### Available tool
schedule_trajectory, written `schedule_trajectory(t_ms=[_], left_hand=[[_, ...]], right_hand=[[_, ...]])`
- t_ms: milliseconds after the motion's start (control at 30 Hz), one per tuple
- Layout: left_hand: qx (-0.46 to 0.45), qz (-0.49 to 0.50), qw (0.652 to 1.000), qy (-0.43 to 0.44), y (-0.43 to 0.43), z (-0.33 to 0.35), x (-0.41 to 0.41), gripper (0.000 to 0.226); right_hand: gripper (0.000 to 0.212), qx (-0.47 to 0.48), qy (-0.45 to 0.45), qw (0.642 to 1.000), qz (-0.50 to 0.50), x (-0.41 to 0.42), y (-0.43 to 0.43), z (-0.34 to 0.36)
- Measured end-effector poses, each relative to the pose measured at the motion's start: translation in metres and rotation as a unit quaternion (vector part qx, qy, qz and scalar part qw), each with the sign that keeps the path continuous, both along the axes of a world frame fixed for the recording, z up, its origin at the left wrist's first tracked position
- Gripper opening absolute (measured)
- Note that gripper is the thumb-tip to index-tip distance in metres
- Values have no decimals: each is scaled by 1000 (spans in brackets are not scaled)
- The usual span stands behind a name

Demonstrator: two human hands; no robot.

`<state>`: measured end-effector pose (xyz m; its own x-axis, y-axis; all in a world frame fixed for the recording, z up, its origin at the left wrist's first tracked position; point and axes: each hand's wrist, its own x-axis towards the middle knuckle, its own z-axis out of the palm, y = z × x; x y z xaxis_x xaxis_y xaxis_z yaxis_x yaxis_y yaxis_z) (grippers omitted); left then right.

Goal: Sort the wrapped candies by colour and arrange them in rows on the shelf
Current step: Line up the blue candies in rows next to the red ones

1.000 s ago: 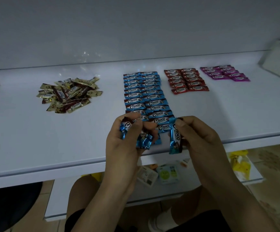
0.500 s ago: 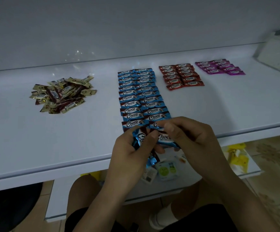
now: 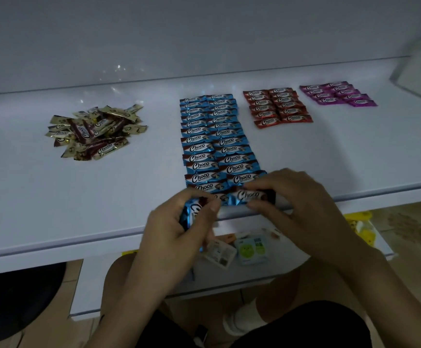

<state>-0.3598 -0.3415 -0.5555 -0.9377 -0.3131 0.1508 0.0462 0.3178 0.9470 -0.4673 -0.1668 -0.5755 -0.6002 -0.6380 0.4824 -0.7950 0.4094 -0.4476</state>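
Blue candy (image 3: 248,195) pinched in right hand (image 3: 302,204) at near end of blue rows (image 3: 217,141) | left hand (image 3: 176,237) grips spare candies (image 3: 186,217) | gold heap (image 3: 96,131) far left on shelf (image 3: 53,197)

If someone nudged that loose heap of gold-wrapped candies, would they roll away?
Probably not: the gold foil-wrapped candies look flat and oblong, so they'd likely slide, not roll. The glossy white shelf suggests they'd skid easily. Loosely stacked, the heap would likely scatter.
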Motion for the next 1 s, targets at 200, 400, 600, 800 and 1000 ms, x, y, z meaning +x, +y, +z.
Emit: schedule_trajectory(t_ms=[200, 400, 600, 800, 1000], left_hand=[[-533, 25, 844, 43, -31, 0, -28, 25], [-545, -33, 837, 31, -39, -5, -45, 27], [-537, -49, 841, 51, -45, -6, -49, 43], [-546, -69, 833, 52, -51, -5, -58, 38], [-538, -49, 839, 65, -52, -9, -62, 40]], right_hand=[[37, 74, 45, 996, 13, -32, -5, -12], [39, 42, 5, 999, 18, -34, -5, -18], [36, 42, -5, 999, 19, -35, -7, -19], [36, 24, 0, 1000, 18, -38, -11, -20], [37, 19, 17, 1000, 4, -38, -14, -18]])
